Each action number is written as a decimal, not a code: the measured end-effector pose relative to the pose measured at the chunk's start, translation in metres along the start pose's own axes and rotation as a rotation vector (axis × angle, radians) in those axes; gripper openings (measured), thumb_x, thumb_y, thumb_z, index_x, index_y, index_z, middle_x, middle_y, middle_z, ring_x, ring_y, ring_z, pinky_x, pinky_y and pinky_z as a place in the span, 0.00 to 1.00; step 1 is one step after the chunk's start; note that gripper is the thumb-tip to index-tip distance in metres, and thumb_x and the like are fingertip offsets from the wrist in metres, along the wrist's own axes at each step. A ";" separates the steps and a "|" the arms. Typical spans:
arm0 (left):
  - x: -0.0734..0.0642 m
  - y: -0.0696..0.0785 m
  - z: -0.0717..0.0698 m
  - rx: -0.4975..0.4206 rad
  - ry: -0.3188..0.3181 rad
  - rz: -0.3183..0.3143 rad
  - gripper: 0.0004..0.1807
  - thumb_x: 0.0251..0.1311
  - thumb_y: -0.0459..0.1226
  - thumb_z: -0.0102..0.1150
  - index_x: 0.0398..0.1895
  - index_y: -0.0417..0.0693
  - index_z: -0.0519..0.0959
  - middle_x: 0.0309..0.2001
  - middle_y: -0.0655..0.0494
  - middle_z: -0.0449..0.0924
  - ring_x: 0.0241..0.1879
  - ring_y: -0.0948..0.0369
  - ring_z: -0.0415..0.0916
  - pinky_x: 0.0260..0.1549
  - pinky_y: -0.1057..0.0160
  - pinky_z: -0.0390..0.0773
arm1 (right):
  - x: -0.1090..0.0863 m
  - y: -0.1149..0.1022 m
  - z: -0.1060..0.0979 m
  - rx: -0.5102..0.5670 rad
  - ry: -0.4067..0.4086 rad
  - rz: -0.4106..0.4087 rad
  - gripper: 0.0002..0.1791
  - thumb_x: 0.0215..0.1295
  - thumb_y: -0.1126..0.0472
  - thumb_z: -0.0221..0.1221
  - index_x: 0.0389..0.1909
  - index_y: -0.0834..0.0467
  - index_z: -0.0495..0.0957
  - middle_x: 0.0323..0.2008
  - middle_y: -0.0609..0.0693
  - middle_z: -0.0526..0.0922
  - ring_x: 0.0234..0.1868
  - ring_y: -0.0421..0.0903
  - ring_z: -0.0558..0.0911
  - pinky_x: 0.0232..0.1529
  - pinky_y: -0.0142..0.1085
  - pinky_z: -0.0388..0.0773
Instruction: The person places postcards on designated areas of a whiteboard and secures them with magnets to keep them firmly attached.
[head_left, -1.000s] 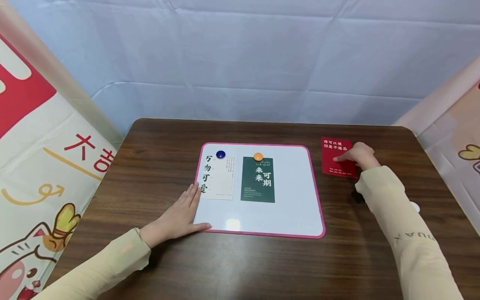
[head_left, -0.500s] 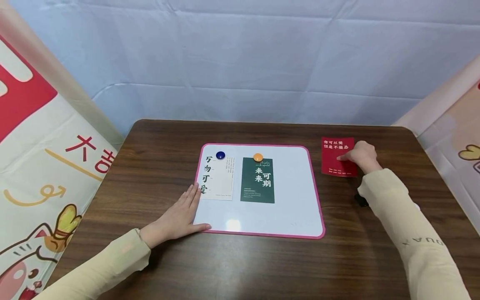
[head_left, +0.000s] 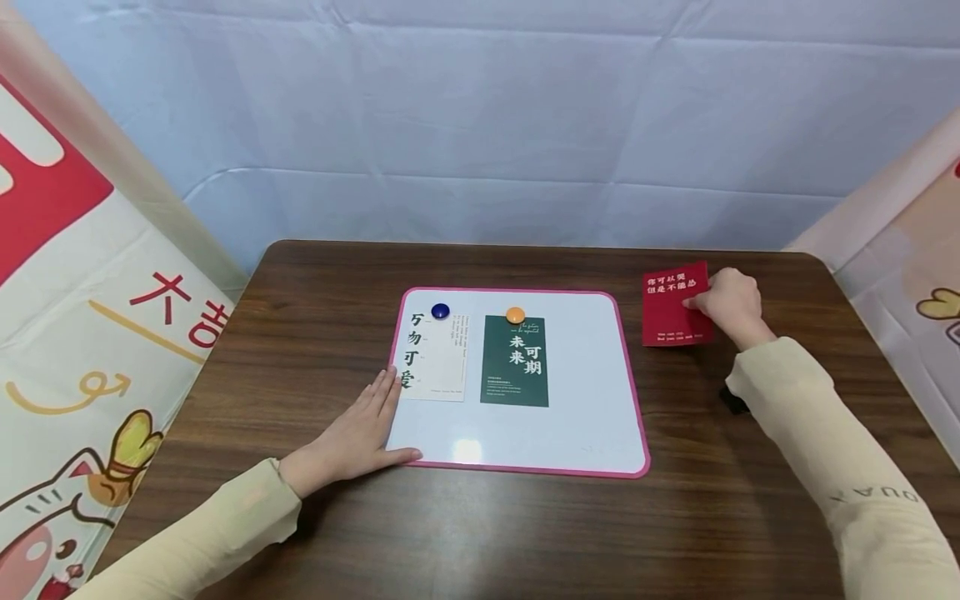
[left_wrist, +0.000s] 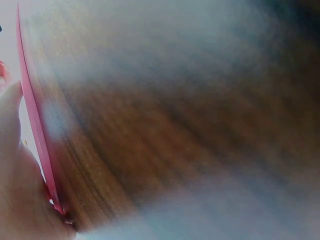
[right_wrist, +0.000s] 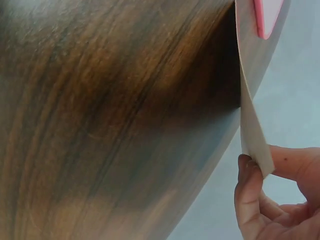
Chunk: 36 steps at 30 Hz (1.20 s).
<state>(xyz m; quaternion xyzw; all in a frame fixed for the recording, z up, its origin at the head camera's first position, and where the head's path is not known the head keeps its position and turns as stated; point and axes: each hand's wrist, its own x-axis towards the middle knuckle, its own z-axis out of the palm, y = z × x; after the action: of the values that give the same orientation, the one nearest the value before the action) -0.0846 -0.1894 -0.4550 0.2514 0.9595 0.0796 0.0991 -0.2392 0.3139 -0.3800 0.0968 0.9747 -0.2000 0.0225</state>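
Note:
My left hand (head_left: 356, 433) rests on the left edge of a pink-framed whiteboard (head_left: 585, 417), fingers straight and thumb along the lower frame. My right hand (head_left: 733, 307) pinches the right edge of a red card (head_left: 671, 312) with white lettering, thumb on its front. In the right wrist view the card (right_wrist: 255, 132) shows its pale back, its right side lifted from the table. On the board lie a white card (head_left: 442, 367) under a blue round magnet (head_left: 440, 311) and a green card (head_left: 513, 375) under an orange round magnet (head_left: 515, 315).
The brown wooden table (head_left: 525, 533) has a pale cloth (head_left: 480, 117) hanging behind its far edge. A small black object (head_left: 733, 402) lies partly hidden beside the right sleeve. A printed cloth (head_left: 90, 333) hangs at the left.
The red card's right edge has come up off the table, and the right hand now pinches it there, having slid slightly right. The left hand and whiteboard stay in place.

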 end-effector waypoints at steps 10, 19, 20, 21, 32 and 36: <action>0.000 0.001 0.000 -0.007 -0.002 0.000 0.60 0.49 0.73 0.36 0.69 0.34 0.42 0.71 0.41 0.32 0.70 0.50 0.32 0.65 0.53 0.47 | -0.003 -0.012 -0.003 0.040 0.040 -0.008 0.23 0.54 0.61 0.61 0.42 0.77 0.69 0.39 0.72 0.73 0.41 0.66 0.70 0.35 0.51 0.71; 0.000 0.001 0.000 -0.008 -0.007 -0.004 0.60 0.49 0.73 0.36 0.69 0.34 0.42 0.71 0.42 0.31 0.70 0.50 0.32 0.65 0.53 0.47 | -0.011 -0.023 -0.006 0.097 0.070 -0.050 0.25 0.55 0.61 0.61 0.46 0.77 0.67 0.41 0.73 0.73 0.41 0.66 0.72 0.37 0.52 0.73; 0.000 0.001 -0.001 -0.007 -0.007 -0.003 0.59 0.49 0.73 0.36 0.69 0.34 0.42 0.71 0.42 0.31 0.70 0.50 0.32 0.65 0.53 0.47 | -0.012 -0.024 -0.006 0.102 0.071 -0.055 0.25 0.55 0.61 0.61 0.46 0.77 0.67 0.41 0.73 0.74 0.41 0.66 0.72 0.37 0.52 0.73; 0.000 0.001 -0.001 -0.005 -0.007 -0.003 0.59 0.49 0.73 0.36 0.69 0.34 0.42 0.71 0.42 0.32 0.70 0.50 0.32 0.65 0.53 0.47 | -0.013 -0.025 -0.006 0.104 0.071 -0.060 0.25 0.55 0.62 0.61 0.46 0.77 0.67 0.41 0.73 0.74 0.41 0.66 0.73 0.37 0.52 0.73; 0.000 0.001 -0.001 -0.005 -0.016 -0.001 0.60 0.49 0.73 0.36 0.69 0.34 0.42 0.71 0.42 0.31 0.70 0.50 0.32 0.65 0.53 0.47 | -0.025 -0.036 -0.010 0.104 0.083 -0.110 0.24 0.55 0.62 0.61 0.45 0.75 0.67 0.37 0.71 0.76 0.36 0.62 0.76 0.31 0.49 0.77; 0.000 0.001 -0.002 -0.008 -0.015 0.001 0.59 0.50 0.72 0.38 0.69 0.33 0.42 0.71 0.41 0.32 0.70 0.49 0.32 0.65 0.52 0.47 | -0.031 -0.039 -0.012 0.106 0.092 -0.140 0.24 0.55 0.62 0.61 0.46 0.75 0.67 0.36 0.71 0.76 0.35 0.62 0.77 0.30 0.49 0.77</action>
<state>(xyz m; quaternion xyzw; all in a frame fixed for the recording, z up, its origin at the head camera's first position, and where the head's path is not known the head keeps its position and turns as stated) -0.0847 -0.1884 -0.4529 0.2518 0.9583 0.0815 0.1073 -0.2160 0.2779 -0.3517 0.0386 0.9671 -0.2479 -0.0415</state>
